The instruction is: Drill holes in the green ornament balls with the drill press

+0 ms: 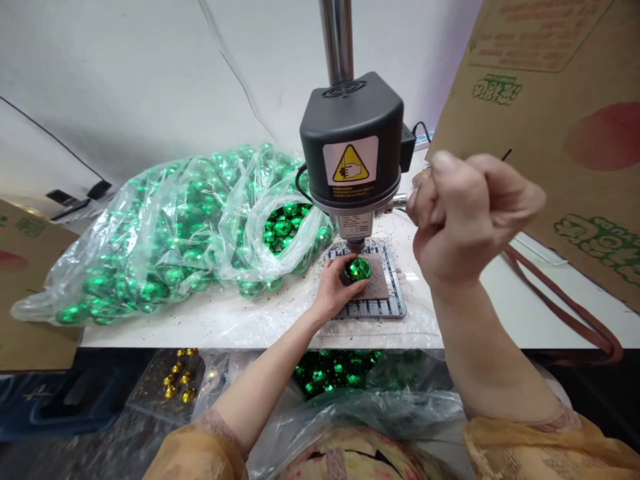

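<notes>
Drilling step in hand, by my judgement. Left hand [334, 288] pinches a green ball [357, 269] on the brown pad [377, 283] of the slotted plate [395, 303], directly under the drill [351, 157]. Right hand [467, 217], at 3 o'clock of the drill, is clenched, apparently on its lever, hidden. Bag [170, 227] of balls lies at 9 o'clock on the bench [225, 320]. Next move calls for a steady ball and controlled descent.

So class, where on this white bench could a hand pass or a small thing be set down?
Bare strip along the white bench front edge, between the bag of green balls and the slotted plate. Another right of the right hand, before the cardboard box. Crowded around the left hand under the drill press.
</notes>
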A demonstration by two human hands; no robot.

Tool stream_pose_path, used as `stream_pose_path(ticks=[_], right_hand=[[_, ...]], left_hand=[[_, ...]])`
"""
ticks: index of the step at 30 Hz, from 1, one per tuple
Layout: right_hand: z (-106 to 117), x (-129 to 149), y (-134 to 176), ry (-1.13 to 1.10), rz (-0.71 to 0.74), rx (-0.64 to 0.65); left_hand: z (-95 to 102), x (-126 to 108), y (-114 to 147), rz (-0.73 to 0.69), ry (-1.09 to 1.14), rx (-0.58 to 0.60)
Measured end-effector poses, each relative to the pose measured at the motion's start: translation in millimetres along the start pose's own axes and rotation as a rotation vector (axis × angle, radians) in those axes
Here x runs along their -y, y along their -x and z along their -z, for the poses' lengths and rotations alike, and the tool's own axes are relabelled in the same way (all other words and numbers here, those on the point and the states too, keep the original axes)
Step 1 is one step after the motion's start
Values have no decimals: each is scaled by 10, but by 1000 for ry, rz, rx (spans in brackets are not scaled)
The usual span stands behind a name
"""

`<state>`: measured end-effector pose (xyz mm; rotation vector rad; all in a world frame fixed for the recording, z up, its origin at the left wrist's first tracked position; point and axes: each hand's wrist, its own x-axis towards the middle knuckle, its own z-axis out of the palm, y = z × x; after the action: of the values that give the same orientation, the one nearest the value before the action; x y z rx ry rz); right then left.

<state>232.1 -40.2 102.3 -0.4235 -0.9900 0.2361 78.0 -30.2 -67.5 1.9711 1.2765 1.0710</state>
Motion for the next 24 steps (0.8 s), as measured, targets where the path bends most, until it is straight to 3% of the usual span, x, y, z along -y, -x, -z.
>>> stream_pose_path(ticks=[5, 7, 12, 15, 18, 22, 24], right_hand=[[-86, 72, -174, 12, -104, 41], [-70, 65, -165, 18, -100, 55], [-45, 13, -148, -15, -47, 46], [-53, -7, -145, -3, -36, 4], [-64, -12, -132, -1, -11, -26], [-69, -26, -124, 26, 5, -49], [-63, -41, -129, 33, 22, -39]], left_hand=[[132, -190, 219, -51, -60, -120], [276, -268, 466, -157, -110, -45], [608, -290, 1247, -498, -440, 334], [731, -170, 1384, -624, -531, 351], [914, 14, 992, -585, -503, 126], [1277, 277, -51, -123, -588, -174], [1414, 388, -521, 171, -701, -113]])
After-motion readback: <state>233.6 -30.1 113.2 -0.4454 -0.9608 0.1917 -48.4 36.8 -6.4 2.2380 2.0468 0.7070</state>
